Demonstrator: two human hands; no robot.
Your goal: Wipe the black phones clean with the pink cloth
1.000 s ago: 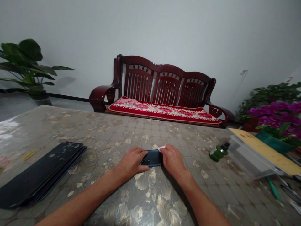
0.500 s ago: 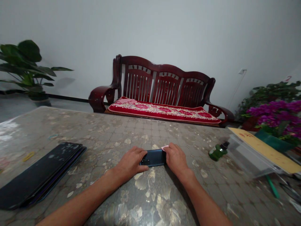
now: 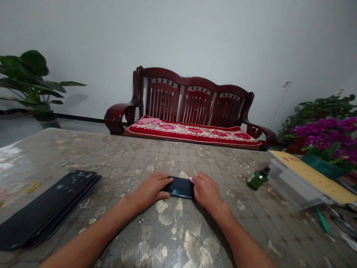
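Note:
A dark blue phone [image 3: 180,187] lies flat on the patterned table [image 3: 178,230], camera side up. My left hand [image 3: 151,188] grips its left end, fingers curled over the edge. My right hand [image 3: 206,191] holds its right end, and a small pink item [image 3: 192,180] peeks out at its fingertips against the phone's far right corner. Both forearms rest low over the table.
A stack of dark flat panels [image 3: 44,206] lies at the left. A small green bottle [image 3: 257,179] lies on its side at the right, beside a clear plastic box [image 3: 295,184] with a yellow sheet. Purple flowers [image 3: 327,130] stand at far right. A wooden bench [image 3: 189,111] stands behind.
Both hands stay on the phone. The pink item at my right fingertips shows less than before. The view has tipped slightly downward.

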